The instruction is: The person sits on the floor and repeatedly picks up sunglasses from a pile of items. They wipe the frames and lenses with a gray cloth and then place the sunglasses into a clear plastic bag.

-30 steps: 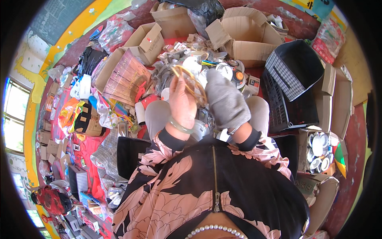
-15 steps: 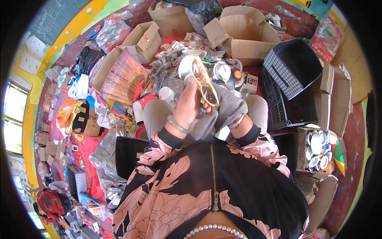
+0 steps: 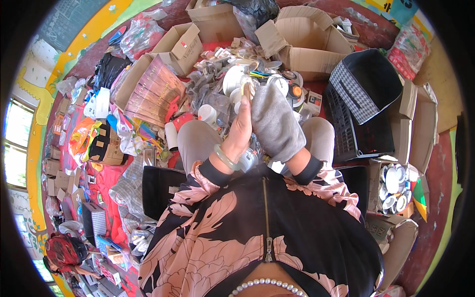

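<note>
The left hand point(image 3: 241, 129) is raised upright over the person's lap, palm turned toward the right, with a pale green bangle point(image 3: 226, 157) around its wrist. Its fingers are closed on a small round object point(image 3: 246, 89), pale and shiny with a thin rim, seen nearly edge-on so that it shows as a narrow oval. The oval's long axis runs up and down in the view, in line with the fingers, its top end pointing away from the person toward the heap of small goods point(image 3: 232, 74); what is on its flat face cannot be made out. The round object sits at the fingertips of the left hand, just left of the top edge of a grey cloth point(image 3: 274, 121). That cloth drapes over the right hand point(image 3: 277, 128) and hides it entirely, so the state of its fingers cannot be told; the cloth presses against the round object and the left palm. Beyond the round object, a little farther from the person, lie white discs and wrapped packets in the heap. To the right of it stands a black crate point(image 3: 368, 109) with a checked lining, and beyond it, farther off, open cardboard boxes point(image 3: 302, 42). To its left a box holds a stack of pinkish brown packets point(image 3: 156, 91).
</note>
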{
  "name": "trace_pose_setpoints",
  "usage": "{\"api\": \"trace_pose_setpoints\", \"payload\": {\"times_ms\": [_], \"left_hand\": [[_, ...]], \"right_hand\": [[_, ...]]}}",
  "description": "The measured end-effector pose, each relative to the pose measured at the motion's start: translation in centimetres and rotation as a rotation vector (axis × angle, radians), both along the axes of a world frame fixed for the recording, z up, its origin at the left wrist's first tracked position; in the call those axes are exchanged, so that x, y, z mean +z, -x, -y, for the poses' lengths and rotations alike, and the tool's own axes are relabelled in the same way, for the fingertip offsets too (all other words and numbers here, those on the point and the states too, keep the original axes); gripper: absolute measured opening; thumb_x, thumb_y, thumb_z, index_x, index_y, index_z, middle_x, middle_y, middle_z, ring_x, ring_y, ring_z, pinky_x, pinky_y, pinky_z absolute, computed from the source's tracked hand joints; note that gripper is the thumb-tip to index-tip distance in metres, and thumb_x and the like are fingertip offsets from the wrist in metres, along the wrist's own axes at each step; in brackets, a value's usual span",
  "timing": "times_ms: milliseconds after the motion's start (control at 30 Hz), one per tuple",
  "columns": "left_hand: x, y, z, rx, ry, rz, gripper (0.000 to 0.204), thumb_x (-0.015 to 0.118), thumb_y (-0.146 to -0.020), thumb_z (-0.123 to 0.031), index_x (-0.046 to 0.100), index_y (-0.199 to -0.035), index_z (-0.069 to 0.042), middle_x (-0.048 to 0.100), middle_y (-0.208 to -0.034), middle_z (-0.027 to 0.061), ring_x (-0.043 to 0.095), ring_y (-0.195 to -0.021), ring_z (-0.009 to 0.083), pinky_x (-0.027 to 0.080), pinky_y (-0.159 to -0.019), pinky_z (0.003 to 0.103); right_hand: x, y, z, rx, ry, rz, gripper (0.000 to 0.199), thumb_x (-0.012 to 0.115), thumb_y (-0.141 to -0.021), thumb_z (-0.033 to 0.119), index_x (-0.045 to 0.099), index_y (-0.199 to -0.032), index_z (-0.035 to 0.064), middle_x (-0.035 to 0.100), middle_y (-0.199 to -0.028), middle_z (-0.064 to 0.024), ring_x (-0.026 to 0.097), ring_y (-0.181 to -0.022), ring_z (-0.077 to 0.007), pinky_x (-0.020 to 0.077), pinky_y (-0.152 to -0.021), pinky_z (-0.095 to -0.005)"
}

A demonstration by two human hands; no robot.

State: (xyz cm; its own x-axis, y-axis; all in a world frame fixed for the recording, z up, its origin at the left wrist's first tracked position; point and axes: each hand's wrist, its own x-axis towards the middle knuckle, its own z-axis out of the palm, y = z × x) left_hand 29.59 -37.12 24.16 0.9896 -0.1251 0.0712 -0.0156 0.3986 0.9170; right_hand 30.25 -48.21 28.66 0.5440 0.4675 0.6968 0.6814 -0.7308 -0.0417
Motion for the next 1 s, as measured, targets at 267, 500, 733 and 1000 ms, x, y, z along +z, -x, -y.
{"api": "trace_pose_setpoints", "payload": {"times_ms": [267, 500, 733, 1000], "left_hand": [[-1.3, -0.7, -1.9, 0.14, 0.019, 0.028, 0.056, 0.029, -0.096, -0.046, 0.042, -0.128, -0.003, 0.052, -0.121, 0.0067, 0.051, -0.108, 0.015, 0.04, -0.094, 0.029], [-1.4, 0.1, -16.4, 0.654, 0.057, 0.176, 0.037, 0.043, -0.095, -0.037, 0.049, -0.111, -0.004, 0.055, -0.096, 0.0021, 0.055, -0.084, 0.0105, 0.048, -0.074, 0.026], [-10.9, 14.7, -33.5, 0.932, -0.917, -0.349, 0.033, 0.056, -0.086, -0.034, 0.054, -0.088, -0.001, 0.059, -0.076, 0.0098, 0.057, -0.067, 0.0233, 0.044, -0.062, 0.034], [-23.8, 29.5, -32.2, 0.604, -1.354, -0.992, 0.033, 0.057, -0.08, -0.032, 0.057, -0.09, -0.001, 0.061, -0.088, 0.0247, 0.059, -0.085, 0.0405, 0.047, -0.076, 0.046]], "right_hand": [[-0.7, 0.1, -1.0, 0.212, -0.177, -0.411, 0.039, 0.049, -0.079, 0.002, 0.041, -0.117, -0.0043, 0.052, -0.099, -0.0203, 0.052, -0.09, -0.0375, 0.0444, -0.074, -0.0398], [-4.1, 1.5, -0.4, 0.072, -0.6, -1.379, 0.044, 0.048, -0.086, 0.033, 0.044, -0.117, 0.0025, 0.057, -0.078, -0.0101, 0.05, -0.06, -0.0175, 0.0409, -0.051, -0.0301], [-5.0, 0.8, -2.7, -0.335, -0.99, -1.712, 0.052, 0.053, -0.084, 0.05, 0.049, -0.108, 0.0041, 0.053, -0.077, -0.0073, 0.044, -0.055, -0.0101, 0.0365, -0.048, -0.0252], [-9.1, 0.9, -3.9, -0.388, -0.793, -1.684, 0.056, 0.046, -0.087, 0.054, 0.051, -0.106, 0.001, 0.053, -0.074, -0.0049, 0.045, -0.055, -0.0106, 0.0396, -0.053, -0.0248]]}}
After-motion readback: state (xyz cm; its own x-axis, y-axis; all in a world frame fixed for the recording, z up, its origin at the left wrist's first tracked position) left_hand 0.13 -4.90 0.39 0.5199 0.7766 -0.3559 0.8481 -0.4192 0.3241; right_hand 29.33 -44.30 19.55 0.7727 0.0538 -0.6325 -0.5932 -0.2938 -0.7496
